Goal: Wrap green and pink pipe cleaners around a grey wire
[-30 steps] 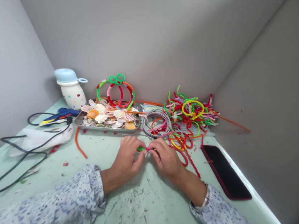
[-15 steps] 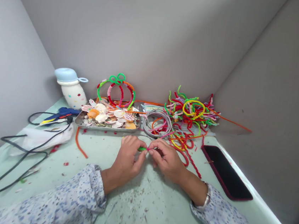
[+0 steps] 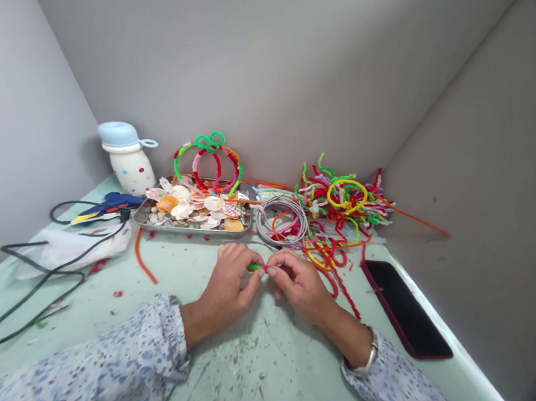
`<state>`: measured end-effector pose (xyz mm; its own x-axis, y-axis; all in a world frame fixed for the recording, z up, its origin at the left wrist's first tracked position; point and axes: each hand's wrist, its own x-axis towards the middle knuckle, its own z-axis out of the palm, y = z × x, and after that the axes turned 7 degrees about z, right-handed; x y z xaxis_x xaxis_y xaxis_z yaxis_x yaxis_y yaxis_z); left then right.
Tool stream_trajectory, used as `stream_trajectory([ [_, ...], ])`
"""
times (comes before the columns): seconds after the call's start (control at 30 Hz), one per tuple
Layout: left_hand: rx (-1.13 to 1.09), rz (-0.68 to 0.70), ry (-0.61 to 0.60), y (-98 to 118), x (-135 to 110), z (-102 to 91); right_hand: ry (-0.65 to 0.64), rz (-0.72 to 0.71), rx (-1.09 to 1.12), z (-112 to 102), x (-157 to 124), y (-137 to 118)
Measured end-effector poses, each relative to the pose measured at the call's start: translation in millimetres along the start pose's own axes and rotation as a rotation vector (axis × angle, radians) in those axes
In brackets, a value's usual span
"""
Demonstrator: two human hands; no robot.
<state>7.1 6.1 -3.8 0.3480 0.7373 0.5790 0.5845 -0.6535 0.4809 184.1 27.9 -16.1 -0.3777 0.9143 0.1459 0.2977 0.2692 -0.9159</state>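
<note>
My left hand (image 3: 232,280) pinches a short green pipe cleaner piece (image 3: 254,267) between thumb and forefinger. At its right end sits a small pink bit (image 3: 265,268), held in the fingertips of my right hand (image 3: 300,285). Both hands meet over the middle of the table, closed, with fingertips almost touching. A thin grey wire (image 3: 263,245) runs just behind them; whether it joins the piece in my fingers is hidden. Beyond my right hand lies a coil of grey wire (image 3: 260,220).
A metal tray (image 3: 188,230) holds shells, with pipe-cleaner hoops (image 3: 193,167) leaning behind. Loose pipe cleaners (image 3: 345,196) are heaped at the back right. A phone (image 3: 407,309) lies right; a bottle (image 3: 131,164), glue gun (image 3: 109,204) and black cord (image 3: 11,320) are left.
Both hands stay in nearly the same place, still pinching the green and pink piece. My right fingertips have shifted very slightly. Nothing else has visibly moved.
</note>
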Motion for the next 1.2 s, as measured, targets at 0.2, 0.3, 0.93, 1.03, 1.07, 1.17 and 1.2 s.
stream_trajectory([
  [0.2,0.007,-0.008,-0.002,0.3,0.4,0.4,0.008,0.048,0.035,1.9,-0.2,0.6],
  [0.3,0.012,-0.010,-0.009,0.9,0.2,0.3,-0.014,0.056,0.055,1.1,-0.2,-0.8],
  [0.93,-0.094,-0.112,0.040,-4.3,1.7,0.2,0.375,-0.271,-0.240,-0.1,-2.6,-5.8],
  [1.03,-0.136,-0.152,0.087,-5.3,2.0,0.1,0.295,-0.330,-0.332,1.1,-4.5,-4.4],
  [1.07,-0.149,-0.162,0.095,-5.4,2.0,0.2,0.280,-0.330,-0.353,1.8,-4.6,-3.1],
  [1.17,-0.180,-0.172,0.092,-5.3,1.5,0.5,0.257,-0.313,-0.399,3.3,-3.9,1.1],
  [1.2,-0.191,-0.172,0.088,-5.2,1.3,0.6,0.246,-0.309,-0.412,3.5,-3.6,2.0],
])
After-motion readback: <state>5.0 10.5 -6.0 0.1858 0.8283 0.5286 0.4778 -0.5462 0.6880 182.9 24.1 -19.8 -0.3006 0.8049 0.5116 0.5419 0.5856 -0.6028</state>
